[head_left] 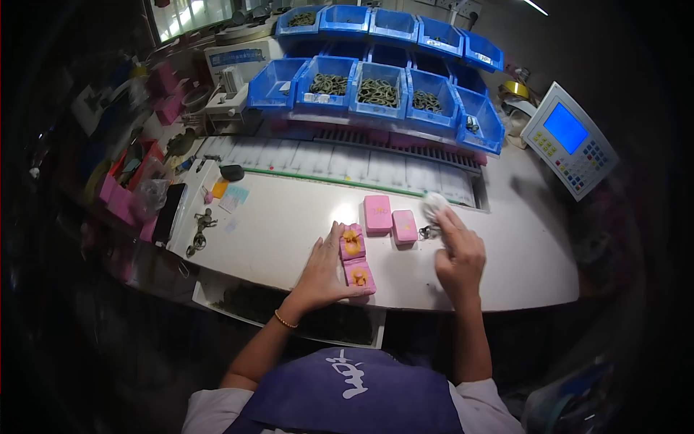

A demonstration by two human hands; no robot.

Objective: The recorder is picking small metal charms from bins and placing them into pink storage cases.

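Note:
Near the middle of the white bench lies a pink two-part mould (356,259), opened out, with an orange-yellow stained hollow in each half. My left hand (318,269) spans its left side, fingers at the far end and thumb at the near end. Pinched in the fingertips of my right hand (460,257) is a round white pad (434,207), blurred, above the bench to the right. Two closed pink blocks, a larger one (377,215) and a smaller one (405,227), stand between the hands. Small dark metal pieces (428,232) lie beside the smaller block.
Blue bins (381,92) rise in two rows at the back, several holding greenish ring-like parts. A panel with a blue screen (569,134) stands at right. On the left are greenish parts (203,230) and a dark phone-like slab (170,212). An open drawer (376,329) juts below the front edge.

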